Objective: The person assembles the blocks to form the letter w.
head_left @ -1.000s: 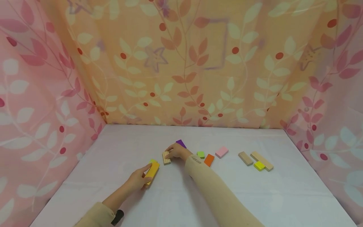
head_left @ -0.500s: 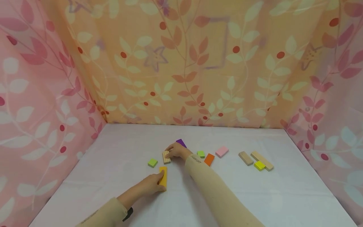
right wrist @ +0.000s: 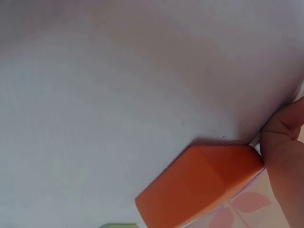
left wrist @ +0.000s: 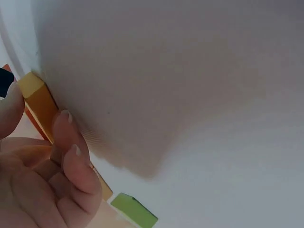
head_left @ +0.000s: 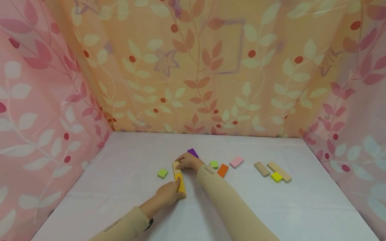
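**Yellow block (head_left: pixel 182 185) in line with striped block (head_left: pixel 177 171)**

The left hand (head_left: pixel 168 193) pinches the yellow block between thumb and fingers — its far end seems to touch the striped block. The right hand (head_left: pixel 190 160) grips this striped one on the table (head_left: pixel 241 207). A green block (head_left: pixel 163 173) lies near, to the left.

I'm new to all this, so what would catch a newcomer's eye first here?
Probably the leafy cloth behind the white table. Next, near the middle, the left hand gripping a long yellow block, lined up with the striped wooden block that the right hand holds. The orange block to the right also stands out.
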Demonstrator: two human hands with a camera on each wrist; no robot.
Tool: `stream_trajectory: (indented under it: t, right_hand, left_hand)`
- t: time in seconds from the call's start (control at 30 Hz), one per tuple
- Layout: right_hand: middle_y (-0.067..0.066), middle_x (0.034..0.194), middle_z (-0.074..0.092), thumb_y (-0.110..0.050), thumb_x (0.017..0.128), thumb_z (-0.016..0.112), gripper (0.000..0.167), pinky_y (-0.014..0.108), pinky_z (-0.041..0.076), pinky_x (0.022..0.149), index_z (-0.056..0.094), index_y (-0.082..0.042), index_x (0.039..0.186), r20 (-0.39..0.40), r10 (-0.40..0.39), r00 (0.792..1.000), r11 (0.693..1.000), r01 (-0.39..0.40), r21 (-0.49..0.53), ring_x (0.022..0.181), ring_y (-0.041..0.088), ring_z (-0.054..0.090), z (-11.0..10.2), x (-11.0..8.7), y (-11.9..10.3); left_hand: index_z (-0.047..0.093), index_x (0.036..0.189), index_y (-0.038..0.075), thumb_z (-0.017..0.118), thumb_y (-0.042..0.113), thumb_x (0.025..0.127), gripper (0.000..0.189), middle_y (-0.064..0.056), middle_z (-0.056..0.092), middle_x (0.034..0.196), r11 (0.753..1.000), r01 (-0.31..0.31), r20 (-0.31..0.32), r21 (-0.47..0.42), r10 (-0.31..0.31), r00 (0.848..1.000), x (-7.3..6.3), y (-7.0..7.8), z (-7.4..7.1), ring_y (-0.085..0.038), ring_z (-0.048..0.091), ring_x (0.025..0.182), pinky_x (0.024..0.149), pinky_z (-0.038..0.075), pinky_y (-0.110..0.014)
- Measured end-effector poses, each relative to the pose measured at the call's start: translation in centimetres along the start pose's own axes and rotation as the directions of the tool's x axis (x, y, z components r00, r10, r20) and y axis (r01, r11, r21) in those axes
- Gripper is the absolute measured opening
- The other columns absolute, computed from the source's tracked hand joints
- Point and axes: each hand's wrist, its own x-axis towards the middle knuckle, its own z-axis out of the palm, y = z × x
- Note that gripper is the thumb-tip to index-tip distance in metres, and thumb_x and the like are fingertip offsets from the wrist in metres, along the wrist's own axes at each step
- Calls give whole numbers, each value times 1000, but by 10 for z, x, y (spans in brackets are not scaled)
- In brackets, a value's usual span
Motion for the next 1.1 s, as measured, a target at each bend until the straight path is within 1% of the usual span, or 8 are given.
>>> stream_trajectory:
  t: [0.17, 0.27, 0.43, 0.53, 0.67, 0.83, 1.03, 1.1]
  right_hand:
    - [8, 116, 67, -20, 82, 80, 35, 34, 49, 90, 73, -11, 115, 6, 4, 1000, 1000, -4, -7, 90, 14, 55, -1, -1, -1]
    - [9, 119, 66, -20, 82, 80, 36, 35, 49, 92, 72, -11, 116, 2, -8, 1000, 1000, 8, -26, 95, 15, 56, -1, -1, -1]
    - [10, 123, 65, -20, 83, 79, 35, 38, 46, 97, 72, -11, 116, 8, -7, 1000, 1000, 7, -15, 107, 21, 58, -1, -2, 0]
    - [11, 123, 64, -19, 83, 79, 36, 39, 45, 99, 72, -11, 116, 12, -6, 1000, 1000, 6, -1, 110, 23, 58, 0, -3, -1]
    - [11, 126, 63, -21, 82, 80, 36, 40, 46, 99, 72, -12, 116, 9, -1, 1000, 1000, 1, -6, 112, 23, 57, 0, -2, -1]
    - [11, 129, 62, -22, 83, 79, 35, 42, 42, 103, 72, -13, 117, 6, -8, 1000, 1000, 8, -12, 120, 26, 54, 1, -3, -1]
    - [12, 129, 62, -19, 83, 78, 34, 43, 42, 102, 73, -12, 116, 5, -3, 1000, 999, 3, 34, 111, 24, 54, 3, -3, 1]
    - [11, 130, 61, -20, 84, 78, 34, 43, 41, 103, 72, -13, 117, 5, -6, 1000, 1000, 6, 28, 113, 23, 54, 3, -2, 1]
  left_hand:
    - [44, 142, -5, 72, 33, 87, 72, -22, 63, 116, 999, 24, -29, 26, -23, 999, 0, 5, -1, -27, 60, 90, 78, 50, -47]
    - [44, 142, -5, 72, 34, 87, 72, -23, 63, 115, 999, 35, -33, 37, -34, 999, -1, 7, -1, -27, 60, 90, 77, 50, -47]
    - [44, 142, -4, 72, 34, 87, 72, -22, 63, 115, 998, 43, -33, 39, -42, 999, 0, 8, 0, -26, 60, 89, 77, 50, -47]
    - [44, 142, -4, 72, 34, 87, 72, -23, 63, 116, 999, 43, -33, 30, -42, 999, -1, 7, 0, -29, 61, 94, 78, 50, -48]
    - [44, 142, -5, 72, 34, 87, 73, -23, 63, 115, 999, 39, -39, 31, -38, 999, -2, 6, 1, -29, 61, 94, 77, 50, -48]
    - [44, 142, -4, 72, 34, 87, 73, -22, 63, 114, 999, 40, -44, 30, -38, 998, -4, 4, 1, -29, 60, 93, 78, 50, -48]
    - [42, 143, -4, 71, 36, 88, 74, -23, 62, 115, 1000, 16, -42, 0, -16, 999, -4, 2, 2, -31, 61, 95, 82, 50, -51]
    - [42, 143, -4, 71, 36, 88, 74, -24, 62, 116, 1000, 9, -40, -3, -9, 999, -4, 1, 2, -31, 61, 95, 82, 50, -51]
